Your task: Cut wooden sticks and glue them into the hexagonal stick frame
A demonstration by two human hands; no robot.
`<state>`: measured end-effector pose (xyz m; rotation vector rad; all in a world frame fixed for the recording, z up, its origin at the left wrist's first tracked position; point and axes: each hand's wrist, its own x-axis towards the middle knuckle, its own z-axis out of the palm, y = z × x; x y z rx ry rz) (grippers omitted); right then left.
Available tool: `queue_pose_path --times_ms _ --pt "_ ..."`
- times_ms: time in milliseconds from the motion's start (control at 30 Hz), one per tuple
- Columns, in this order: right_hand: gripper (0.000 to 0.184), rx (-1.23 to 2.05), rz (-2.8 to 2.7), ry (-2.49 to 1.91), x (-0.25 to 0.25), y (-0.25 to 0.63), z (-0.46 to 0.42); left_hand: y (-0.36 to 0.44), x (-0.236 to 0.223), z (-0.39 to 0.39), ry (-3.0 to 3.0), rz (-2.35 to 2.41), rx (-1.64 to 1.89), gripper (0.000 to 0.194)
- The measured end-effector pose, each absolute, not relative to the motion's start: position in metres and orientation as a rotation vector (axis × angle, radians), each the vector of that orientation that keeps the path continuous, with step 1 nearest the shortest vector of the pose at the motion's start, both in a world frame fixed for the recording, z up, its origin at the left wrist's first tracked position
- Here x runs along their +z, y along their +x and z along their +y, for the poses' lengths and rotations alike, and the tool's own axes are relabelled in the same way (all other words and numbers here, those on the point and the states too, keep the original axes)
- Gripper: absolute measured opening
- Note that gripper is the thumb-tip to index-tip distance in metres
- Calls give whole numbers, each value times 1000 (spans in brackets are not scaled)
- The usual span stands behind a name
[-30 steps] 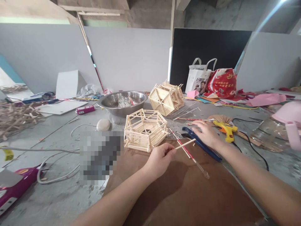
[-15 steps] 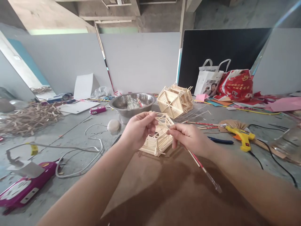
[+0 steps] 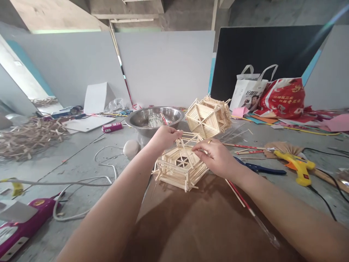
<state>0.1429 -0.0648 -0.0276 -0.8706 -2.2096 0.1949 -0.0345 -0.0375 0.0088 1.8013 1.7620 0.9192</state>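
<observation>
My left hand (image 3: pixel 167 139) pinches a thin wooden stick (image 3: pixel 187 148) between thumb and forefinger; the stick slants down over a hexagonal stick frame (image 3: pixel 173 174). This pale, open-topped frame stands on the brown board, with layered sticks for walls and spokes inside. My right hand (image 3: pixel 212 154) is closed at the fingertips beside the stick, above the frame's right side. Whether the right fingers grip the stick's edge or something smaller cannot be made out. Beneath the right wrist lies a red-wrapped stick (image 3: pixel 247 205) with a clear tip.
Behind stands a second stick structure (image 3: pixel 208 118), near a steel bowl (image 3: pixel 133 122). Pliers (image 3: pixel 263 168) and a yellow glue gun (image 3: pixel 298 165) with a black cord lie right. At left are a grey cable (image 3: pixel 109 178), a purple power strip (image 3: pixel 29 225) and a stick pile (image 3: pixel 32 138).
The stick has swung from lying between both hands to slanting down over the frame. My right hand has shifted slightly. The view has moved, showing more of the frame.
</observation>
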Motion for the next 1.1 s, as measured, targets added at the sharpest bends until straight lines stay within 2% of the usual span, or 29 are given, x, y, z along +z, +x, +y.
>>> queue_pose_path --times_ms 167,333,533,1100 --pt "23 414 -2360 -835 -27 136 -62 -37 1 -30 2041 1727 721 28" --pt "35 645 -2472 -865 -20 133 -58 -38 1 -33 2076 1771 698 27" --pt "46 555 -2554 -988 -10 128 -63 -44 2 -42 1921 1561 779 25" --pt "46 475 -2578 -930 -17 127 -62 -56 7 -49 1603 1320 647 36"
